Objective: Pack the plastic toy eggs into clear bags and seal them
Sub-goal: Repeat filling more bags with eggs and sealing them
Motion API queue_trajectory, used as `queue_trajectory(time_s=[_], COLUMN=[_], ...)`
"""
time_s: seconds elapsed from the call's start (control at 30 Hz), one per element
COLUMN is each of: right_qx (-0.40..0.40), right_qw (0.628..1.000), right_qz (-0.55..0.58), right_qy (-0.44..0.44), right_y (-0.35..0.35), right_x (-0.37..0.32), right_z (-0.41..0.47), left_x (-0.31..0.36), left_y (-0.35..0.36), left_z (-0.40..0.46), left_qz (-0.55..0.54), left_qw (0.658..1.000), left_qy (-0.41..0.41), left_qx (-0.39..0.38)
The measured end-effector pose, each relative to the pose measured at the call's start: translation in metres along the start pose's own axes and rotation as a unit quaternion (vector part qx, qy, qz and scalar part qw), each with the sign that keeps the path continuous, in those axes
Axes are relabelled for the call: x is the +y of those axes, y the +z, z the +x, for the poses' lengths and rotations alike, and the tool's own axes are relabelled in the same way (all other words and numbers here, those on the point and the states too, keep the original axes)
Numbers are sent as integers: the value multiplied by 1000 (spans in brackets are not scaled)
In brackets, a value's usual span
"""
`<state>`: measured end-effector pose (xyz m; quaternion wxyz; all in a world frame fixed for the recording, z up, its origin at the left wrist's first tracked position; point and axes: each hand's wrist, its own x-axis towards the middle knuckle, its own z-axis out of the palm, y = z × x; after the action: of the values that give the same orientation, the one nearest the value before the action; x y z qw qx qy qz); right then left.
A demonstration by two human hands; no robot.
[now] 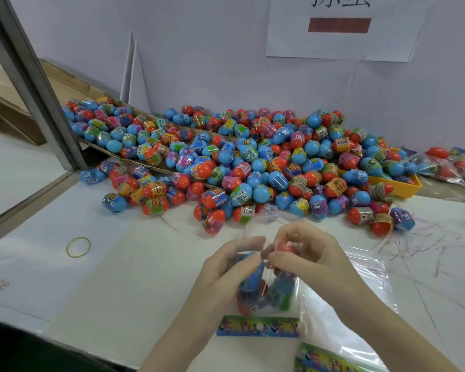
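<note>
A big heap of blue and red-orange plastic toy eggs (pixel 253 162) with printed wrappers covers the back of the white table (pixel 124 277). In front of it I hold a clear bag (pixel 263 294) upright, with several eggs inside and a colourful printed strip along its lower edge. My left hand (pixel 226 267) grips the bag's left side near its mouth. My right hand (pixel 304 253) pinches a red egg (pixel 286 248) at the bag's opening, fingers curled round it.
A yellow rubber band (pixel 78 247) lies on the table at left. A yellow tray (pixel 403 186) sits under the heap at right, with filled bags (pixel 451 167) beyond it. Empty clear bags (pixel 360 285) lie under my right forearm. A metal post (pixel 35 84) stands at left.
</note>
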<state>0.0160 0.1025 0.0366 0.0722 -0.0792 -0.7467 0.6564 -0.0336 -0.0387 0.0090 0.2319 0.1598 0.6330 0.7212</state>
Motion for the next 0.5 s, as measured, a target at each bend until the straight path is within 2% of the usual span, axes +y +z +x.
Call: queue_trajectory(time_s=[0.23,0.4,0.5], right_qx=[-27,-23,10], right_qw=[998,998,999], right_qz=[54,28,20], right_qy=[20,54,44], right_y=[-4,-6,-8], right_x=[-3,-3,-8], right_z=[0,2,2], left_x=[-1,-1,0], left_y=[0,-1,-1], left_z=[2,3,3], left_qz=[-14,-42,-53], left_qw=[999,998,998], left_qy=[-5,-26,-34], left_qx=[33,25,30])
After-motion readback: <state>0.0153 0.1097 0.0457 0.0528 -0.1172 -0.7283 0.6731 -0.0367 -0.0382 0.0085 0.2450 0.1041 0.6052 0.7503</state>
